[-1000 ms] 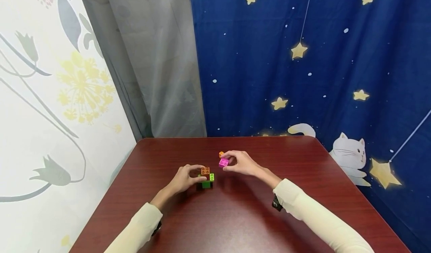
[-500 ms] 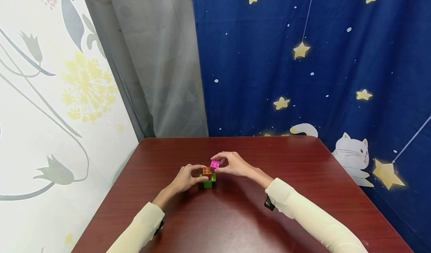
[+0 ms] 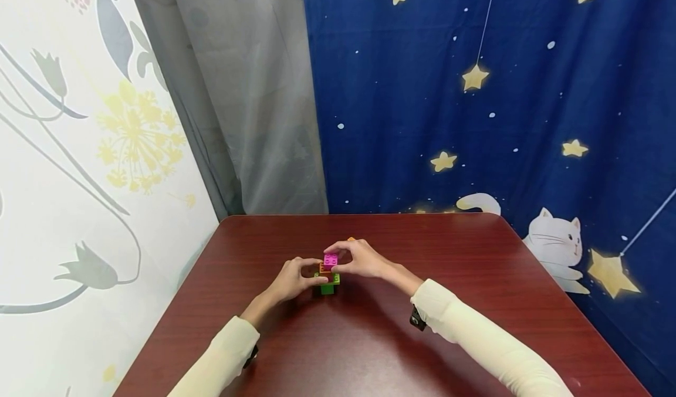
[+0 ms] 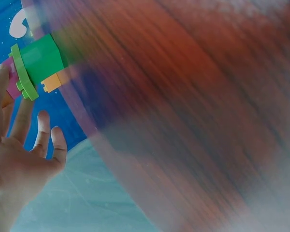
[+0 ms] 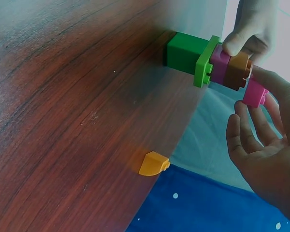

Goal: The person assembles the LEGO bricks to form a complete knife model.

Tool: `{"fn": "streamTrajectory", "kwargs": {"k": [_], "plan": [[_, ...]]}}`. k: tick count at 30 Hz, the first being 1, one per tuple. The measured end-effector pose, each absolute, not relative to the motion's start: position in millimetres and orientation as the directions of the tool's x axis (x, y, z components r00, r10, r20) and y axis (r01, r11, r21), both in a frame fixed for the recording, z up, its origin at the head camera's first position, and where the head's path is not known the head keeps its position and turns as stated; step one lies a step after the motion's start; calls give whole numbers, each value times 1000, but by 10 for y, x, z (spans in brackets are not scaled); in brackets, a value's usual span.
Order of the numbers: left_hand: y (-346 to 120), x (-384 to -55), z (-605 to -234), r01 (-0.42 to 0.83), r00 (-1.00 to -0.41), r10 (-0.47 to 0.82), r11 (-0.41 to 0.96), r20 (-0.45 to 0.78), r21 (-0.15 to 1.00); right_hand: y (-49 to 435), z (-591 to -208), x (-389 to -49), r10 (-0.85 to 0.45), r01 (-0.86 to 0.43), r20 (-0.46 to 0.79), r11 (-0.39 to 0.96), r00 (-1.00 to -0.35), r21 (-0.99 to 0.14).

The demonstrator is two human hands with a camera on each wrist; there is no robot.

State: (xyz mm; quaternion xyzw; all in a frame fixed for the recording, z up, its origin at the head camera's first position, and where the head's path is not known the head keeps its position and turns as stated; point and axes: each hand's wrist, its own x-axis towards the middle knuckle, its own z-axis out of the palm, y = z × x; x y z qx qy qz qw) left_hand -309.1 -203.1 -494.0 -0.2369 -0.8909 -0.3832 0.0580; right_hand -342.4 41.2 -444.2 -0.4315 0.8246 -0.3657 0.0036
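Observation:
A stack of toy building bricks stands on the table. From the bottom up it has a dark green block [image 5: 186, 53], a light green plate [image 5: 205, 65], a purple brick [image 5: 219, 64] and an orange-brown brick [image 5: 237, 70]. My left hand [image 3: 289, 280] holds the stack from its left side, thumb against the purple brick in the right wrist view. Between thumb and fingers, my right hand [image 3: 364, 258] pinches a bright pink brick [image 5: 254, 93]. That brick is right at the studded top of the orange-brown one, set partly to one side.
Farther back on the table [image 3: 433, 326], behind the right hand, lies a yellow-orange brick [image 5: 153, 164] with a curved side. A blue star-patterned curtain [image 3: 401, 92] and a grey curtain [image 3: 274, 121] hang beyond the far edge. A patterned white panel [image 3: 79, 209] borders the left.
My right hand has carried the pink brick leftward from beside the stack to its top. The left hand keeps its hold on the stack.

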Motion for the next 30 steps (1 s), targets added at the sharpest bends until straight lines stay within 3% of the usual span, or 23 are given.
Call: {"fn": "streamTrajectory", "kwargs": {"k": [13, 24, 30], "plan": [[-2029, -3084, -4932, 474, -876, 391, 586, 283, 657, 337, -4455, -3416, -725, -710, 275, 399, -631, -580], [-2040, -3111, -4941, 462, -885, 375, 621, 277, 633, 280, -4521, -3400, -694, -721, 303, 447, -653, -529], [-2050, -3122, -4945, 472, -878, 389, 619, 277, 628, 259, -4584, -3393, -647, -708, 356, 429, -674, -561]]}}
